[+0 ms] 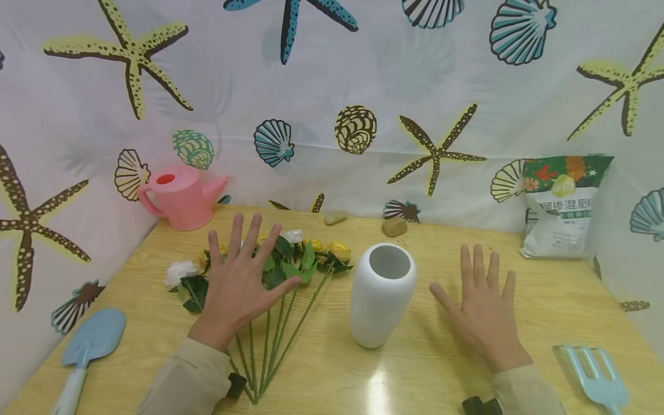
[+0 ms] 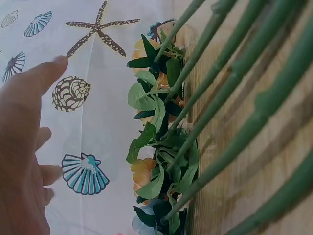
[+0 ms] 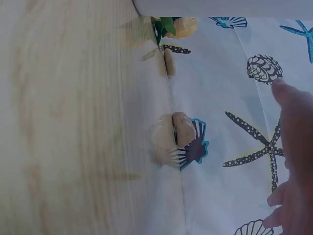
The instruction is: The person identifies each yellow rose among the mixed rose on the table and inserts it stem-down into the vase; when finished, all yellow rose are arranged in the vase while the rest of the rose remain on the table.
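My left hand (image 1: 241, 282) is held above the flowers with its fingers spread, gripping nothing. Beneath it lie several artificial roses (image 1: 339, 250), yellow and white, their long green stems (image 1: 282, 331) pointing toward me. In the left wrist view those stems (image 2: 215, 73) cross close in front of the camera. A white vase (image 1: 377, 305) stands upright between the two hands, its mouth facing up. To the right of the vase is my right hand (image 1: 485, 314), fingers straight and apart, holding nothing. Only part of that hand (image 3: 297, 156) shows in the right wrist view.
A pink watering can (image 1: 184, 199) stands at the back left, and a fertilizer bag (image 1: 562, 213) at the back right. Two stones (image 1: 395, 226) lie along the back edge. A blue trowel (image 1: 95, 337) is at the left, a light-blue hand fork (image 1: 596, 374) at the right.
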`<state>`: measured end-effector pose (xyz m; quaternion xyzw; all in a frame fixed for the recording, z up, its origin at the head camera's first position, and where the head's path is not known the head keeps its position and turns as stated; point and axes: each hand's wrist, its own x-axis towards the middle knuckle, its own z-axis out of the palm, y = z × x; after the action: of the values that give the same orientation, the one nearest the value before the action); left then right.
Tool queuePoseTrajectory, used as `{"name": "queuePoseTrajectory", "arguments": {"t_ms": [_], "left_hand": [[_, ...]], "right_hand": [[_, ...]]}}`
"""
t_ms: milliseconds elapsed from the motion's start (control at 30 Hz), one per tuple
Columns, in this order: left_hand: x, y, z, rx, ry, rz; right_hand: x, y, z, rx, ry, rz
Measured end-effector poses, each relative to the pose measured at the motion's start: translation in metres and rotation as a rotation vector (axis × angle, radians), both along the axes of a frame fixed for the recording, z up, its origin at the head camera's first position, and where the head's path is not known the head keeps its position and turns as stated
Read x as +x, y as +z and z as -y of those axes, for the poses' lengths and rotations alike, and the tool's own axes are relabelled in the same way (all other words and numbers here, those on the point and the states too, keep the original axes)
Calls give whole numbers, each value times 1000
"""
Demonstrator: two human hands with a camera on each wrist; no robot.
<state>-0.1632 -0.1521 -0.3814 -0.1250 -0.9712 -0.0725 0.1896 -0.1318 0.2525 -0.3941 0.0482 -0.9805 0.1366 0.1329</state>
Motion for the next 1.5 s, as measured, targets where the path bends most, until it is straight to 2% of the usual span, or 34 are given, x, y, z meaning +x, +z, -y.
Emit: {"name": "queuePoseTrajectory", "arguments": {"t_ms": [100,200,333,467,567,667,867,1000,1133,1267,1500], "left_hand": [[2,0,-3,81,-55,-17],[5,2,-9,206,-149,12],[9,4,-19,325,-224,184],[11,0,-27,346,-243,343],[12,-5,-32,349,-250,396],[13,-10,-37,348,-252,435],[14,-12,-45,358,-276,576],[14,-16,-47,335,-310,614],[13,-20,-47,327,-352,601],[13,-20,-46,368,-367,608],[14,-11,-48,539,-376,612]], "right_hand": [[1,1,3,-83,6,-53],[3,2,8,-251,49,-145],[7,3,21,-516,139,-226],[11,3,36,-750,262,-214],[15,3,48,-887,378,-170],[18,2,57,-969,471,-116],[24,1,67,-1054,596,-36],[25,2,69,-1091,672,-19],[23,0,71,-1025,678,-66],[22,-1,71,-923,660,-151],[21,-1,71,-890,664,-202]]}}
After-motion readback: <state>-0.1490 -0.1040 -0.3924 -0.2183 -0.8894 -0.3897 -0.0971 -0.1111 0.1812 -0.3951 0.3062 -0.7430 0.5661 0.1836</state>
